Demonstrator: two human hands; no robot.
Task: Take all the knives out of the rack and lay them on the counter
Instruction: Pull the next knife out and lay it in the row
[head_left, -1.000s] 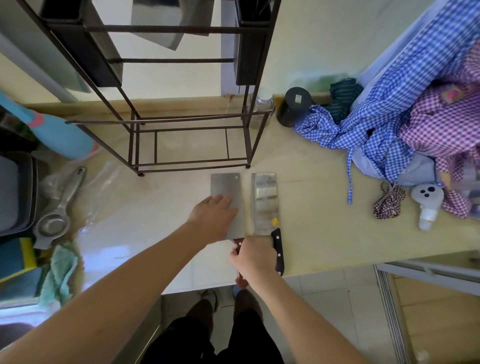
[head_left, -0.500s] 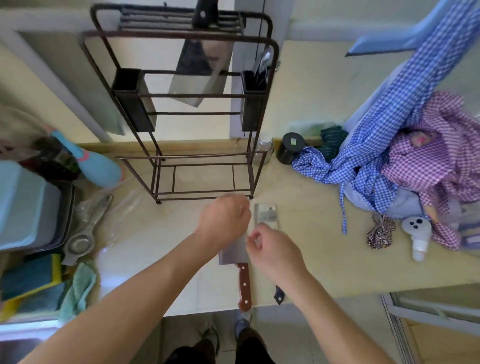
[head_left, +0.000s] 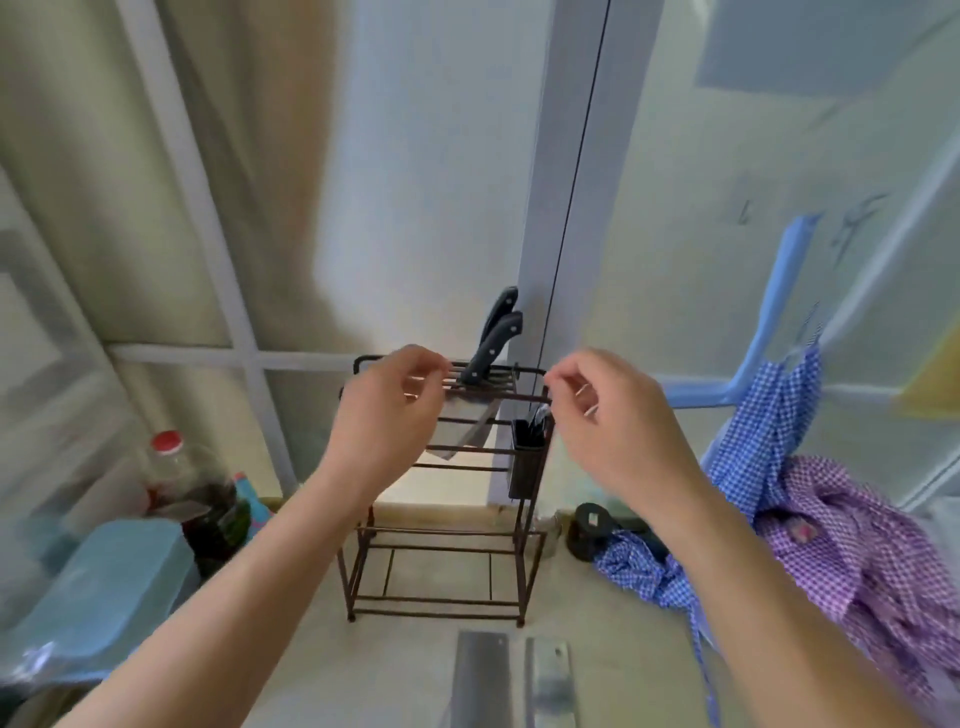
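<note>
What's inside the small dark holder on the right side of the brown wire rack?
Dark utensil tips poke out of the dark holder; its walls hide the rest.

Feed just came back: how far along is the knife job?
Done: two cleavers lie on the counter. In hand: nothing; left hand and right hand are raised at the rack top, empty. Left: two black-handled knives sit in the slots.
</note>
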